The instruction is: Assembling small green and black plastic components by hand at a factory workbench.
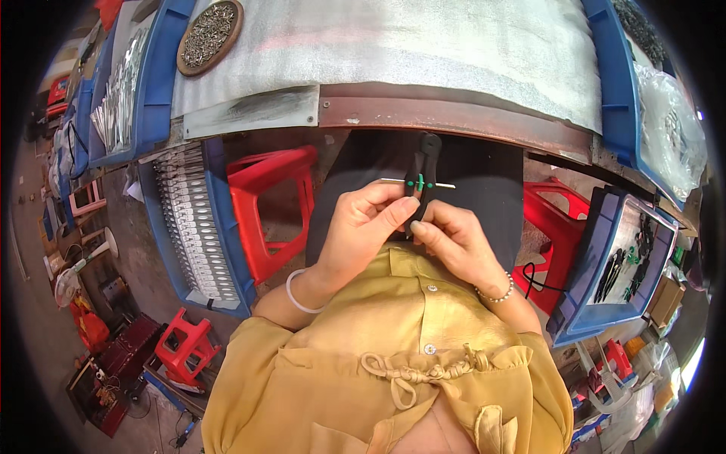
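Above my lap, just short of the table edge, I hold a slim black hand tool (429, 151) with a rounded far end and green dots near its middle. A thin silver-coloured strip (446, 185) sticks out crosswise on both sides of it. My left hand (372, 219) is closed on the tool, with the thumb pressed along its near part. Close beside it, my right hand (454, 236) has its fingers curled and its thumb and forefinger pinched at the tool's near end. The fingers hide much of that end.
A round dish of small metal pins (209, 36) stands on the silvery-covered table (393, 57). Blue bins with metal parts (198, 227) are at the left. A blue bin (597, 321) at the right holds black and green tools. Red stools (276, 216) flank my legs.
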Motion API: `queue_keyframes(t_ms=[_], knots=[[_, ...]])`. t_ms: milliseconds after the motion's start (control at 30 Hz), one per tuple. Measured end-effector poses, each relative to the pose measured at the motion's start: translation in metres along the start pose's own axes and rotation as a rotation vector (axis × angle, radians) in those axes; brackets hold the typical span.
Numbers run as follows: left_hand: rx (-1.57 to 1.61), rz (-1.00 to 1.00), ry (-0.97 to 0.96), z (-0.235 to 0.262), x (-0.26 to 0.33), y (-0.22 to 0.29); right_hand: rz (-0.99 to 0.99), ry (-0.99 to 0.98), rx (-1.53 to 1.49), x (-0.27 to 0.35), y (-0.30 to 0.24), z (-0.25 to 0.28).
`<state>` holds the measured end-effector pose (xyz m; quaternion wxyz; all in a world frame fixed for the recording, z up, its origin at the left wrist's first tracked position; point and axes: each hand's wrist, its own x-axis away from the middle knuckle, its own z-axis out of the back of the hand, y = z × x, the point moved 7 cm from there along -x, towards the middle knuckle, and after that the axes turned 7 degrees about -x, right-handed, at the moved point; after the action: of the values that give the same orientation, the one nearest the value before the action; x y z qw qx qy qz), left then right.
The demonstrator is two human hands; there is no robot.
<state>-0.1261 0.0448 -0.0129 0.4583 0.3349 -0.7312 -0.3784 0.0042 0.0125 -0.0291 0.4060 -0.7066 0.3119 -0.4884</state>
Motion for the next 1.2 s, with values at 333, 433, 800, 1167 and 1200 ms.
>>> queue_keyframes(t_ms=[333,433,800,1167,1200], knots=[[-0.243,-0.05,-0.085,-0.008,0.011,0.028,0.213,0.015,0.048,0.008,-0.03,-0.002],[-0.274,-0.016,-0.089,-0.006,0.013,0.028,0.237,-0.001,0.063,0.011,-0.033,0.0],[-0.164,0.071,-0.143,-0.006,0.025,0.022,0.216,-0.128,0.102,0.017,-0.047,0.008],[-0.265,0.007,-0.157,0.0,0.027,0.041,0.239,-0.152,0.132,0.018,-0.052,0.015],[-0.292,-0.013,-0.172,0.0,0.027,0.043,0.22,-0.186,0.14,0.019,-0.053,0.014]])
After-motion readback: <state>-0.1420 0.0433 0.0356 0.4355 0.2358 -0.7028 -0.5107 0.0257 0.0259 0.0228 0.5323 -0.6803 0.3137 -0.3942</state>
